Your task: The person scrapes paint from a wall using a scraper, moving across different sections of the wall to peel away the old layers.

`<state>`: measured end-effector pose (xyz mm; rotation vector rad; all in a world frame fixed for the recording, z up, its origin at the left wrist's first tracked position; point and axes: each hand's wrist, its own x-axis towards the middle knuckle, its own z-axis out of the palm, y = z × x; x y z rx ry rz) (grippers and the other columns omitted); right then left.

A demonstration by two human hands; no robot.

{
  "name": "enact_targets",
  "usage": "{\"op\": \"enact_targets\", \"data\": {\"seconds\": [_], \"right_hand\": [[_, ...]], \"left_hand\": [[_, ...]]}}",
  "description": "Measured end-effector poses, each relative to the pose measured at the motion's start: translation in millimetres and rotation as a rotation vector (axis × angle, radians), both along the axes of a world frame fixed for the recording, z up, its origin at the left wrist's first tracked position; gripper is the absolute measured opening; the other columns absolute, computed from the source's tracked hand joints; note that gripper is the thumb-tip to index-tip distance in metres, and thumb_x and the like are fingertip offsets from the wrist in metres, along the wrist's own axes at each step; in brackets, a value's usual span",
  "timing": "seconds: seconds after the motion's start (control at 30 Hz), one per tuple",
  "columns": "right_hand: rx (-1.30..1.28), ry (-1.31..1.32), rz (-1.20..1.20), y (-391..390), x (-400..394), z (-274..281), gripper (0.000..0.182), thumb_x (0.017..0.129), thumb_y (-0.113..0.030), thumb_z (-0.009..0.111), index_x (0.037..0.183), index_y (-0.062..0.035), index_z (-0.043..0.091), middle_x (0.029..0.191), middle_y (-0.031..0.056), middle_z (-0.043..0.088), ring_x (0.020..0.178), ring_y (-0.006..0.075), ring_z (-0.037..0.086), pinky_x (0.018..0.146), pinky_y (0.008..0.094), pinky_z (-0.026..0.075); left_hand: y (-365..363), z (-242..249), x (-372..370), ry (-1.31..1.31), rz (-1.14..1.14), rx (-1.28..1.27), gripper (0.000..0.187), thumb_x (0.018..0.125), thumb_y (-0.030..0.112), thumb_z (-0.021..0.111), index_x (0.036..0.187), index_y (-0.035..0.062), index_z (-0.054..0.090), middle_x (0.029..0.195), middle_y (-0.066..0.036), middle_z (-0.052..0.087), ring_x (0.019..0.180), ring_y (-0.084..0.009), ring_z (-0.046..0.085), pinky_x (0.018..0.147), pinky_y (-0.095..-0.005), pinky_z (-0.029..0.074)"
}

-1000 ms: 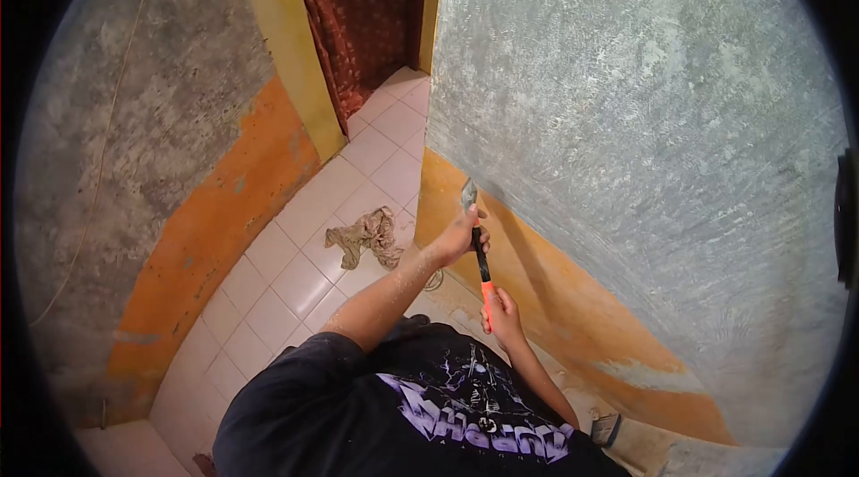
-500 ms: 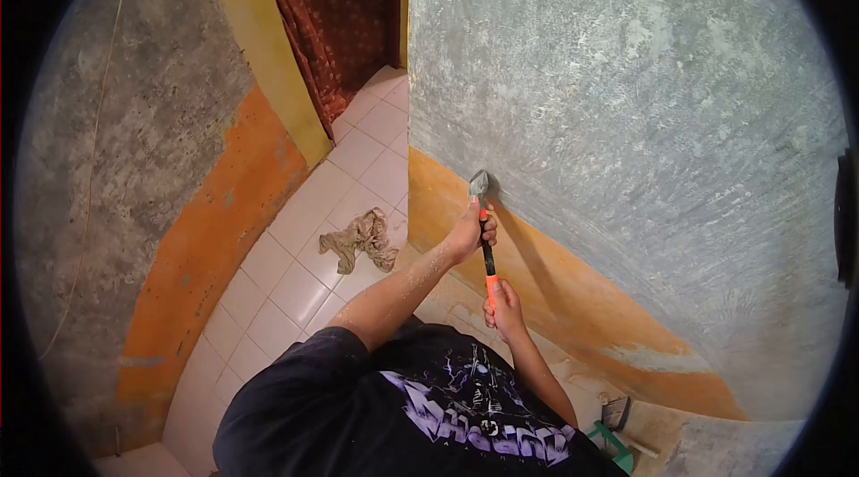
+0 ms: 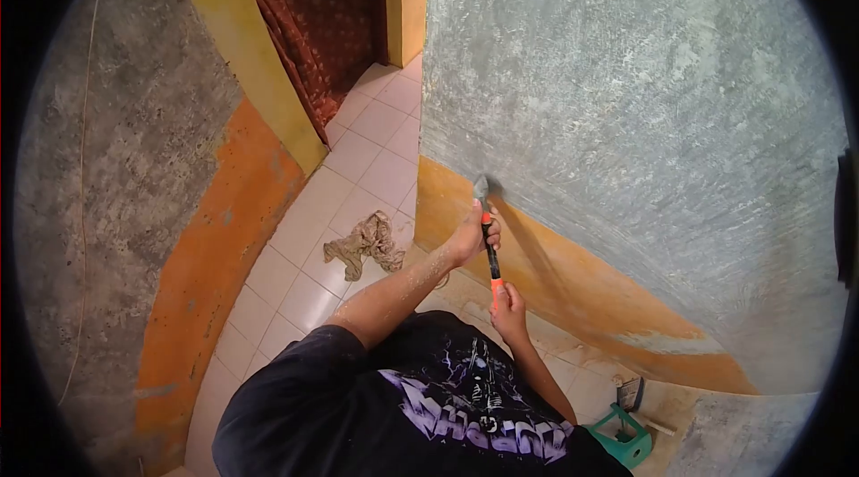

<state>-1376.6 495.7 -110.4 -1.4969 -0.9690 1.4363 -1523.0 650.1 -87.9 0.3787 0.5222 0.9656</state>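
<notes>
Both my hands are closed around one tool with a black-and-orange handle [image 3: 492, 260] and a grey metal head [image 3: 482, 187]. My left hand [image 3: 472, 234] grips it high, just below the head, with the thumb laid along the handle. Lower down, my right hand [image 3: 508, 309] wraps the orange end of the handle. The head is close against the wall, where the grey scraped surface [image 3: 617, 110] meets an orange painted band [image 3: 555, 253]. A shadow of the tool falls across that band.
A crumpled beige cloth [image 3: 365, 246] lies on the pale tiled floor [image 3: 300, 302] to the left. Behind it, a red patterned curtain [image 3: 327, 21] hangs in a doorway. A green plastic stool [image 3: 631, 441] stands at lower right. Another part-orange wall [image 3: 210, 244] runs along the left.
The view has shifted slightly, showing more of the doorway edge and the green stool. Both hands keep their grip, and the tool's head stays near the edge of the orange band.
</notes>
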Motion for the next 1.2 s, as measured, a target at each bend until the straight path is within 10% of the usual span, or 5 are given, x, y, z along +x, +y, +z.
{"op": "enact_targets", "data": {"seconds": [1.2], "right_hand": [[0.03, -0.128, -0.03, 6.9, -10.0, 30.6, 0.027, 0.102, -0.029, 0.053, 0.1, -0.0029, 0.059, 0.062, -0.005, 0.044, 0.049, 0.0046, 0.04, 0.043, 0.0228, 0.031]], "left_hand": [[12.4, -1.8, -29.4, 0.031, -0.323, 0.058, 0.069, 0.093, 0.073, 0.008, 0.113, 0.017, 0.043, 0.081, -0.005, 0.055, 0.084, -0.0241, 0.06, 0.085, -0.0448, 0.047]]}}
